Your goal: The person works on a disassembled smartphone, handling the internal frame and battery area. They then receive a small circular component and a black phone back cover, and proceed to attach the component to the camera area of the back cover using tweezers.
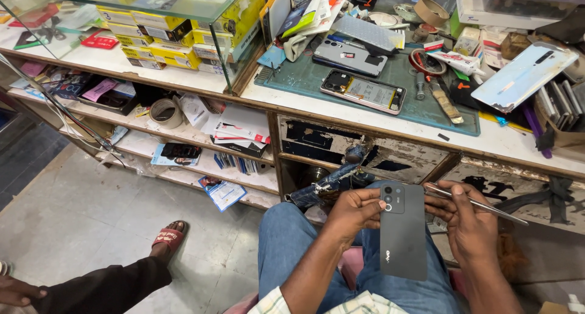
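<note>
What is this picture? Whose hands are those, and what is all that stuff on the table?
The camera sits on a person's head and looks down, so you see their own two hands and their knees in blue jeans. The left hand holds a dark grey phone, back side up. The right hand is at the phone's other edge and holds thin metal tweezers. In front is a messy workbench with a green mat. On the mat lie an opened phone and another phone. Nearby are a pale phone back cover and a tape roll. Someone else's foot in a red sandal is on the floor.
</note>
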